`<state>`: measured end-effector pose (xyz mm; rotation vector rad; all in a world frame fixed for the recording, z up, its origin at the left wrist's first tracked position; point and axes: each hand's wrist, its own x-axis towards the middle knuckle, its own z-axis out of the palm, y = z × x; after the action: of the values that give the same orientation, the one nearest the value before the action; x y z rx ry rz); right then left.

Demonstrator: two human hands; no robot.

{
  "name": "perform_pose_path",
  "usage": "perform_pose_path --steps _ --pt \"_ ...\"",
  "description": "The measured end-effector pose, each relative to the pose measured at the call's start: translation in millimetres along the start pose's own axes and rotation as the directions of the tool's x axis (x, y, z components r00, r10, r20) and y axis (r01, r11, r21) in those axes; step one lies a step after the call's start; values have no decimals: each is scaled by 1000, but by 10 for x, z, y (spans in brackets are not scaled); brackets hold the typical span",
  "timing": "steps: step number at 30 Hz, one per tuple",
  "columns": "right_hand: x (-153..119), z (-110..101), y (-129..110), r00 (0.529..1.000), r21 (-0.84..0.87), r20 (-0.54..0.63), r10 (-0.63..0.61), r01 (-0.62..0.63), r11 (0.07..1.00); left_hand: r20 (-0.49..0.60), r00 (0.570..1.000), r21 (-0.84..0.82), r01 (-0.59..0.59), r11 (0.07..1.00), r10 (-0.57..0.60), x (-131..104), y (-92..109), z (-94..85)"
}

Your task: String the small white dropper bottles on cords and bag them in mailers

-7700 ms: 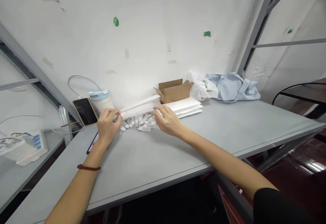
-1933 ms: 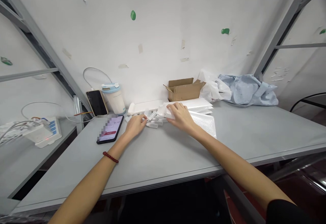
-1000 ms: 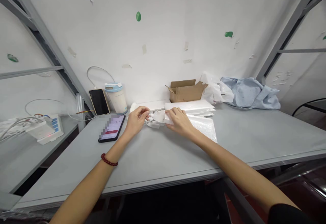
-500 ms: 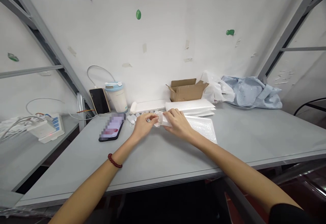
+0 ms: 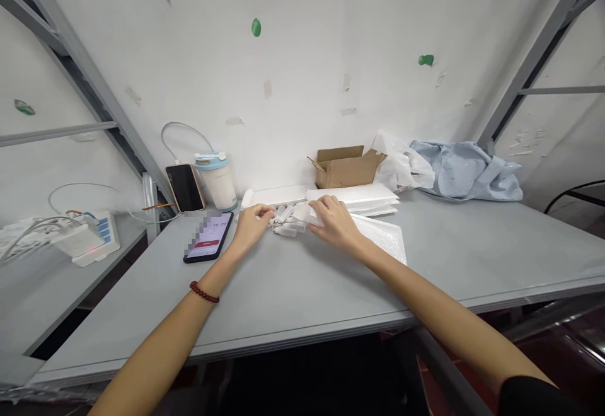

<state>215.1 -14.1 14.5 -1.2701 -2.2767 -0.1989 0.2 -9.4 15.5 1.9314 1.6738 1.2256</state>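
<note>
My right hand (image 5: 334,222) is closed around a white, partly see-through bag (image 5: 302,212), whose far part is covered by my fingers. To its left, my left hand (image 5: 253,225) has thumb and fingers drawn together at the edge of a small pile. Whatever sits between those fingertips, if anything, is too small to make out. Several small white and clear pieces (image 5: 285,231) lie in the pile between my hands. A bubble mailer (image 5: 382,237) rests flat on the table, partly behind my right wrist.
More white padded mailers (image 5: 362,196) are stacked behind my right hand. Farther back stand an open cardboard box (image 5: 350,172), a white plastic bag (image 5: 401,164) and blue cloth (image 5: 466,170). On the left are a lit phone (image 5: 208,239), a lidded cup (image 5: 218,183) and a charging phone (image 5: 185,188).
My left hand has moved left, away from the bag, to the side of the pile. My right hand stays nearly in place with the bag. More of the small pieces now show between my hands.
</note>
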Motion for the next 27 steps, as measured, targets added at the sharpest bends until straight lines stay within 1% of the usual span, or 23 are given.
perform_pose_path --steps 2,4,6,8,12,16,18,21,25,27 --pt "9 -11 29 1000 -1 -13 21 -21 1000 -3 1000 127 -15 992 15 27 -110 -10" --pt "11 -13 45 999 -1 -18 30 -30 1000 43 998 222 -58 973 50 34 -177 13" --pt "10 -12 47 999 -6 -17 31 -32 999 102 992 290 -105 951 79 27 -203 61" --pt "8 -11 37 1000 -14 -8 28 -28 1000 134 987 336 -126 933 84 19 -208 117" --pt "3 -15 -2 1000 -18 15 18 -17 1000 125 990 377 -104 920 61 20 -207 212" --pt "-6 -10 -37 999 -15 44 9 -8 1000 94 995 419 -59 906 22 41 -182 265" --pt "-11 -1 -48 999 -12 53 -3 3 1000 91 996 417 -32 908 -6 49 -158 277" --pt "-17 11 -55 999 -12 48 -14 14 1000 97 994 370 2 929 -41 56 -127 278" --pt "-17 23 -41 999 -16 34 -16 17 1000 113 991 251 40 967 -71 66 -122 245" --pt "-12 27 -25 1000 -16 26 -18 18 1000 86 995 178 41 983 -57 77 -133 209"
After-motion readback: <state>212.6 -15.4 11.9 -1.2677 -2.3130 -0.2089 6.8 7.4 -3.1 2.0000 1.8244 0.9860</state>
